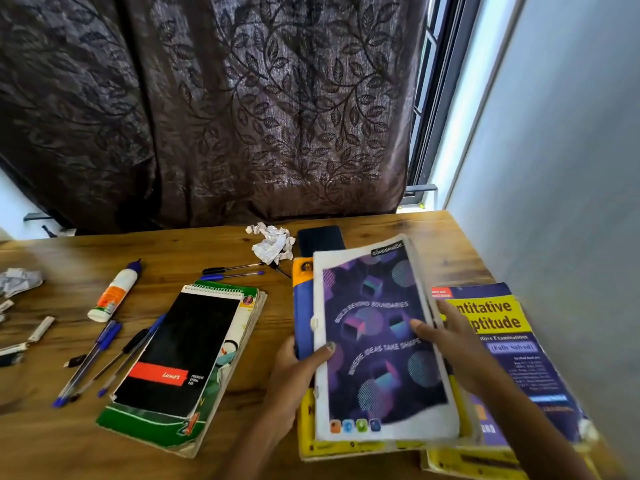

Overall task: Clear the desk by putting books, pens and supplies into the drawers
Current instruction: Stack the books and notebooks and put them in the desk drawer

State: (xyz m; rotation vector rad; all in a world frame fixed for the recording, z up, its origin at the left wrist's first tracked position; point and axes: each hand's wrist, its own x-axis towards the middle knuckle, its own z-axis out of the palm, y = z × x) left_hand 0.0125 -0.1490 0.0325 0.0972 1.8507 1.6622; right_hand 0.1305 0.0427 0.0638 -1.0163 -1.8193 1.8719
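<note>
- Both hands hold the purple notebook (381,341) over a yellow book stack at the table's (242,393) right: left hand (294,372) thumb on its cover, right hand (446,341) gripping its edge.
- Spiral pad (176,351), pens (93,358), glue bottle (116,291) lie left; crumpled paper (272,242) behind.

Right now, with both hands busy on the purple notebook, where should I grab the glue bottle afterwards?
Take the glue bottle round its white and orange body, coming from above with the left hand. It lies flat on the desk, tilted, cap pointing away, with bare wood on both long sides; the pens lie just nearer its base.
</note>
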